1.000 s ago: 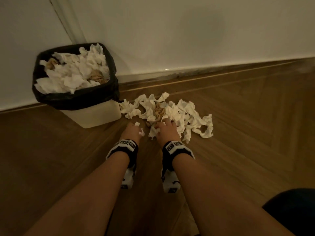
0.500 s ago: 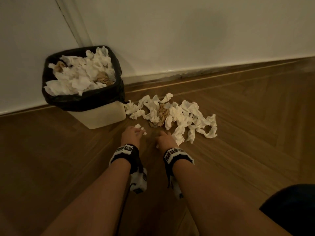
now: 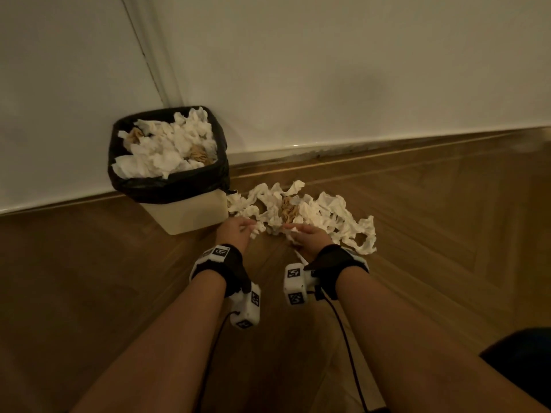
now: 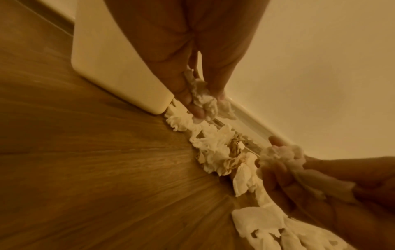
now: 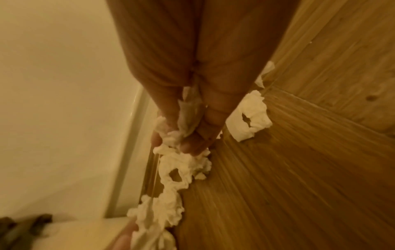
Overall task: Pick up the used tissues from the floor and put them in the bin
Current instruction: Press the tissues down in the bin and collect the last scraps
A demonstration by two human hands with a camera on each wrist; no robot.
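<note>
A heap of crumpled white and brown tissues (image 3: 325,214) lies on the wooden floor right of the bin (image 3: 190,214). The bin is cream with a black liner (image 3: 167,189) and brims with tissues (image 3: 167,150). My left hand (image 3: 238,231) pinches a small white tissue scrap (image 4: 203,98) at the heap's near left edge. My right hand (image 3: 307,236) grips a crumpled white tissue (image 5: 181,125) at the heap's near edge, and the same hand (image 4: 299,172) shows with the wad in the left wrist view.
White walls meet in a corner behind the bin (image 3: 155,70), with a skirting board (image 3: 357,147) along the floor. Bare herringbone wood floor (image 3: 447,234) stretches to the right and toward me. A dark shape (image 3: 524,362) sits at the lower right.
Both hands drew back from the heap half a second ago and have come forward to its near edge again. The right hand has turned onto its side and now holds a wad of tissue.
</note>
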